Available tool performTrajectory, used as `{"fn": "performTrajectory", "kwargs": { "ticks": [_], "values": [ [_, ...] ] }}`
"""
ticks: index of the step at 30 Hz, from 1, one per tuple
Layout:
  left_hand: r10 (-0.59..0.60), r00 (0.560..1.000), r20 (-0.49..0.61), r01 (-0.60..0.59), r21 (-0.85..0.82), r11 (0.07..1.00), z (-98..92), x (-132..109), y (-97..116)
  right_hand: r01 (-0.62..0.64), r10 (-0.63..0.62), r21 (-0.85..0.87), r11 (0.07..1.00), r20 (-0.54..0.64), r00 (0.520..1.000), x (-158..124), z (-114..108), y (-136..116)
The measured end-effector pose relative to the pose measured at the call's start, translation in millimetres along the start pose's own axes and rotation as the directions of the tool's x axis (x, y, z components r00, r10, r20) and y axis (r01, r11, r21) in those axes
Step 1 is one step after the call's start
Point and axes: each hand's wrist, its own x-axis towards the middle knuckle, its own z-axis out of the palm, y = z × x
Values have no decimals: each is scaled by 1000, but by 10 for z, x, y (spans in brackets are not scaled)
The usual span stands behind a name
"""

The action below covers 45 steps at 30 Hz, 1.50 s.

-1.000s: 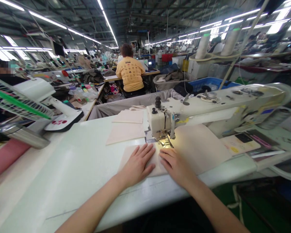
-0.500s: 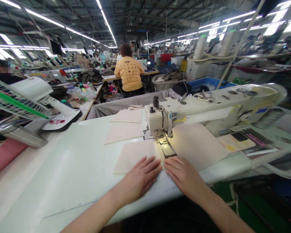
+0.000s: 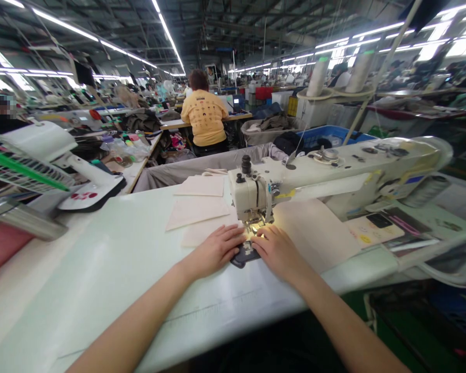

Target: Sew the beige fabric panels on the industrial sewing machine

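Note:
A white sewing machine (image 3: 334, 171) stands on the pale table (image 3: 112, 274), its lit needle head (image 3: 252, 199) facing me. My left hand (image 3: 217, 248) lies flat with fingers stretched out on a cream fabric piece (image 3: 200, 233) just left of the presser foot. My right hand (image 3: 277, 251) rests flat on the fabric right of the needle, fingertips almost under the foot. Between the two hands the dark needle plate (image 3: 244, 255) shows.
Two more cream fabric pieces (image 3: 196, 210) lie behind on the table. A wider cream sheet (image 3: 314, 230) lies under the machine arm. A desk fan (image 3: 42, 160) stands at left. A grey bin (image 3: 202, 166) sits behind the table. A person in a yellow shirt (image 3: 205, 119) sits farther back.
Both hands have slid forward from the table's near edge to the presser foot, pushing the cream fabric piece up toward the needle; the dark plate now shows between them.

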Motion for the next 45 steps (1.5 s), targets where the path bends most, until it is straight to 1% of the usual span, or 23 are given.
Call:
{"fn": "performTrajectory", "kwargs": {
  "ticks": [3, 5, 10, 14, 15, 17, 19, 21, 23, 27, 30, 33, 35, 37, 38, 39, 41, 42, 43, 44, 45],
  "values": [
    [-2, 1000, -8, 2, 19, 1000, -11, 65, -104, -11, 11, 4, 1000, -14, 1000, 39, 27, 12],
    [-9, 1000, -13, 9, 36, 999, -25, 95, -142, -8, 9, 22, 1000, -30, 1000, 8, 53, 7],
    [-15, 1000, -21, 17, 71, 997, -56, 117, -163, -7, 18, 117, 993, -100, 995, -198, 123, -72],
    [-32, 999, -35, 35, 71, 997, -3, 90, -160, 9, 13, 155, 988, -145, 989, -309, 166, -148],
    [-55, 997, -45, 59, 76, 995, 25, 80, -162, 13, 12, 158, 987, -156, 988, -318, 173, -159],
    [-154, 985, -79, 161, 99, 982, 87, 61, -174, 18, 11, 164, 986, -176, 984, -323, 176, -170],
    [-269, 957, -105, 281, 120, 952, 129, 41, -195, 22, 9, 163, 986, -191, 982, -329, 163, -166],
    [-334, 937, -102, 346, 130, 929, 124, 16, -224, 26, 5, 152, 988, -196, 981, -350, 134, -150],
    [-332, 941, -73, 339, 131, 932, 67, -15, -256, 23, 4, 137, 990, -196, 981, -386, 99, -125],
    [-327, 944, -48, 330, 106, 938, -118, -78, -296, 20, 3, 110, 994, -208, 978, -457, 78, -74],
    [-360, 931, -55, 364, 86, 928, -219, -84, -283, 34, -13, 92, 995, -225, 974, -475, 120, -57],
    [-409, 907, -97, 414, 41, 909, -300, -62, -257, 31, -10, 87, 996, -230, 973, -476, 163, -52],
    [-461, 870, -173, 466, -14, 884, -371, -67, -253, 29, -6, 92, 995, -232, 973, -477, 172, -52],
    [-525, 806, -273, 527, -75, 847, -443, -111, -259, 26, -2, 99, 995, -230, 973, -478, 165, -57],
    [-558, 759, -335, 554, -117, 824, -467, -150, -262, 24, 1, 104, 994, -229, 973, -477, 159, -59],
    [-588, 699, -407, 576, -166, 800, -477, -199, -259, 20, 6, 111, 994, -230, 973, -476, 151, -60],
    [-615, 551, -564, 598, -248, 762, -438, -320, -227, 7, 29, 148, 989, -239, 970, -475, 138, -55],
    [-601, 496, -626, 596, -258, 760, -388, -386, -191, 0, 46, 182, 983, -249, 967, -475, 131, -47],
    [-569, 487, -663, 588, -233, 775, -325, -451, -141, -9, 70, 225, 974, -263, 962, -477, 122, -37],
    [-520, 546, -657, 568, -166, 806, -254, -510, -76, -22, 101, 271, 962, -281, 954, -479, 111, -27],
    [-460, 660, -594, 523, -76, 849, -184, -562, 0, -37, 138, 315, 948, -303, 943, -482, 93, -22]
  ]
}}
